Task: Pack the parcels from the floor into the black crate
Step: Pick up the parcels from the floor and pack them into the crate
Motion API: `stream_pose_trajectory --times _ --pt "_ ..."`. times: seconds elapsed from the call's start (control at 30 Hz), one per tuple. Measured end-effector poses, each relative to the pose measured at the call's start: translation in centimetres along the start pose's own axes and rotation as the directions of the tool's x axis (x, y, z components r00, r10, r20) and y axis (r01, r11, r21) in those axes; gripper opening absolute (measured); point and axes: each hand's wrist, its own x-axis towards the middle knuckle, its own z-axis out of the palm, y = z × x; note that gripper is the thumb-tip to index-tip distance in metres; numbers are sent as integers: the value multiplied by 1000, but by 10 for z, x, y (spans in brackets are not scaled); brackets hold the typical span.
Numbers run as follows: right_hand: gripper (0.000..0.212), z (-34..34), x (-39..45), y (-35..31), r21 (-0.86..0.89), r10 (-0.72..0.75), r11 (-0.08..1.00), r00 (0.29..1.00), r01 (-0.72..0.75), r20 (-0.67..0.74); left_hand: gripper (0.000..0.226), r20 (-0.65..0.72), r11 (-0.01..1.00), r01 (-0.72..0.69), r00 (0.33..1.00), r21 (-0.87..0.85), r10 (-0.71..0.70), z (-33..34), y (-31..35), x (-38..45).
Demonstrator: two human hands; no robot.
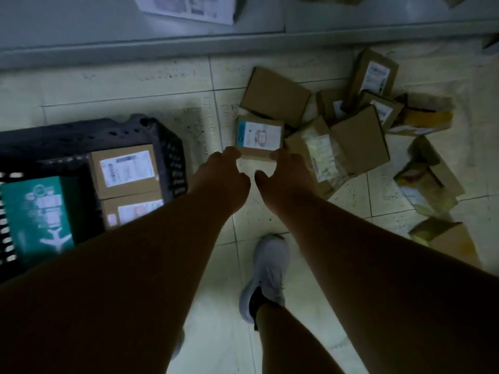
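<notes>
light: dim, greenish | forearms (172,238) in deep shadow | corners dark | focus: soft, parcels at right motion-blurred | edges: wide-angle bending

Both hands (221,175) (286,174) on labelled parcel (259,137) edges, beside black crate (164,141) holding three parcels.

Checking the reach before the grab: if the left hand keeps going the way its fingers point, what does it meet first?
Probably the small parcel with the blue-edged label: the left hand has its fingertips at the parcel's near left corner, though contact is unclear.
</notes>
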Motion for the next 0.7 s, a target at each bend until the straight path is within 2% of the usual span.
stream_pose_trajectory --times 0.17,0.27,0.4,0.53,0.7 --pt "54 59 79 45 84 45 995 999 -45 3 55 61 984 133 990 -116 -126 73 -28 80" --pt "50 85 124 68 178 117 978 993 -113 -10 57 70 972 156 987 -175 -146 97 -43 124" --pt "51 111 164 89 220 156 965 987 -144 -39 53 76 924 272 962 -268 -261 125 -50 168" --pt "48 119 171 97 232 133 967 984 -103 -118 59 6 922 231 970 -309 -241 144 -51 185" --pt "52 118 178 91 19 -5 1000 981 8 -193 75 -175 958 91 974 -273 -143 139 -40 204"
